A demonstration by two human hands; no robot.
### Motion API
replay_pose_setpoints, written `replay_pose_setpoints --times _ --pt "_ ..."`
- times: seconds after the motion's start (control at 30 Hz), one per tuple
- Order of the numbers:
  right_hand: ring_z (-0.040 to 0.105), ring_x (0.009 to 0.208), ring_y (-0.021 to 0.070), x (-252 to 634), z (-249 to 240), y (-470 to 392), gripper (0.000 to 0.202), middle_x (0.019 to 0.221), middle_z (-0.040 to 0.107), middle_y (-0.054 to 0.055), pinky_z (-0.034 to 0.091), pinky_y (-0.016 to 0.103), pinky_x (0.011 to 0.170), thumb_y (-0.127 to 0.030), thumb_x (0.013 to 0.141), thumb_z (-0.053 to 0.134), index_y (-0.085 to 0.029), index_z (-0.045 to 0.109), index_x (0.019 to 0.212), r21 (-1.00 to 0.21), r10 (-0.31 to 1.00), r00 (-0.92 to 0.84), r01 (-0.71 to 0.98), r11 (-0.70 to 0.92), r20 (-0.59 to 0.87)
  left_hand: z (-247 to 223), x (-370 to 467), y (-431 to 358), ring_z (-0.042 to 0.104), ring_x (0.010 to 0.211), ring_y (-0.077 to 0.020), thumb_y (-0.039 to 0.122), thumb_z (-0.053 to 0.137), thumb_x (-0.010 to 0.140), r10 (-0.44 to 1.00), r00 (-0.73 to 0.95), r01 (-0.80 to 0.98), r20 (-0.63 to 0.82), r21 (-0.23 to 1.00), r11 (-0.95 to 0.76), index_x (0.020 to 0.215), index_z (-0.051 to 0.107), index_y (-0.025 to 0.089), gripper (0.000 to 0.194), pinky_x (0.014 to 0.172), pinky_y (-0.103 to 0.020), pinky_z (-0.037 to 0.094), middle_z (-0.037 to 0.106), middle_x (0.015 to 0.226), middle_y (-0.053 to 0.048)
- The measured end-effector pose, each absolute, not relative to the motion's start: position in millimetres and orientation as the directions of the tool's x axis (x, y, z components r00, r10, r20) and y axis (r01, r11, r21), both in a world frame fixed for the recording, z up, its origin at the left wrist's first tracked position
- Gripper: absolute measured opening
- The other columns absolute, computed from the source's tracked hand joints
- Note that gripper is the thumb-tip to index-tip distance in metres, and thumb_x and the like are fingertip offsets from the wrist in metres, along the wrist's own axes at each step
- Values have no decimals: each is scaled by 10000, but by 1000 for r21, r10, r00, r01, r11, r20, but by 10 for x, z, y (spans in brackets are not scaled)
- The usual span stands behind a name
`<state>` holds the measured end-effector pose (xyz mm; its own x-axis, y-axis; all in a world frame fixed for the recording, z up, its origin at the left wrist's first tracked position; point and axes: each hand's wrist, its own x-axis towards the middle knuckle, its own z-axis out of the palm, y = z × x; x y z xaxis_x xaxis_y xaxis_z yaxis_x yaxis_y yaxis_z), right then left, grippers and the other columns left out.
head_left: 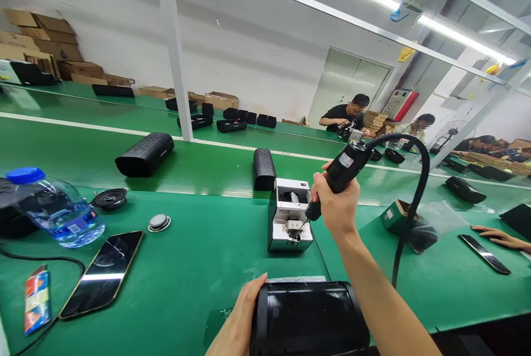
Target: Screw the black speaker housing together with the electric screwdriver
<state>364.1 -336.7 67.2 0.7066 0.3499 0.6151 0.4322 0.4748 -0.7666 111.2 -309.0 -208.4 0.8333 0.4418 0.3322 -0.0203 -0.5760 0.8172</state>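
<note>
My right hand point(341, 204) is wrapped round a black electric screwdriver point(346, 165), which tilts down to the left. Its bit meets the front of a white and black screw feeder point(290, 215); whether a screw is on the tip is too small to tell. Close to me lies a glossy black speaker housing point(311, 314). Against its left end rests my left hand point(244, 317), gripping that side, with some fingers hidden behind the housing. From the screwdriver's top a thick black cable point(426, 173) arches over to the right.
Left on the green bench are a water bottle point(62, 215), a phone point(103, 273), a round speaker driver point(110, 199) and a silver disc point(159, 223). Black speaker shells point(145, 154) stand beyond. A green box point(396, 216) sits right, near a co-worker's hand point(500, 236) and another phone point(485, 254).
</note>
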Motion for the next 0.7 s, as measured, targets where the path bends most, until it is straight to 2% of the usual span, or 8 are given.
replay_pose_setpoints --times 0.2,0.33,0.47,0.7 --pt "523 419 120 3667 671 -3314 322 606 567 -106 503 253 433 -343 841 848 -227 619 1035 -782 383 705 407 472 597 -2159 1130 -3088 613 1609 -410 -79 891 809 447 837 -14 317 828 -560 1869 120 437 1408 1344 -577 544 536 1752 -189" --pt "502 395 127 3680 702 -3287 321 608 557 -98 495 280 408 -351 798 851 -228 624 989 -810 499 653 344 475 570 -2125 1123 -3104 583 1627 -447 -7 1021 682 464 827 -23 317 844 -536 1850 153 451 1525 1360 -608 524 513 1768 -170" --pt "487 390 110 3650 697 -3308 308 609 553 -100 461 253 396 -331 794 841 -236 606 968 -803 468 674 341 489 572 -2101 1100 -3094 600 1605 -471 95 1094 627 459 832 -24 310 848 -529 1840 162 454 1572 1339 -627 544 502 1768 -168" --pt "492 384 118 3620 622 -3481 316 603 550 -100 456 257 395 -328 813 868 -233 616 978 -804 460 684 335 491 566 -2024 1061 -3080 518 1680 -470 -13 987 598 457 860 41 226 863 -503 1841 200 410 1531 1398 -639 474 447 1832 -165"
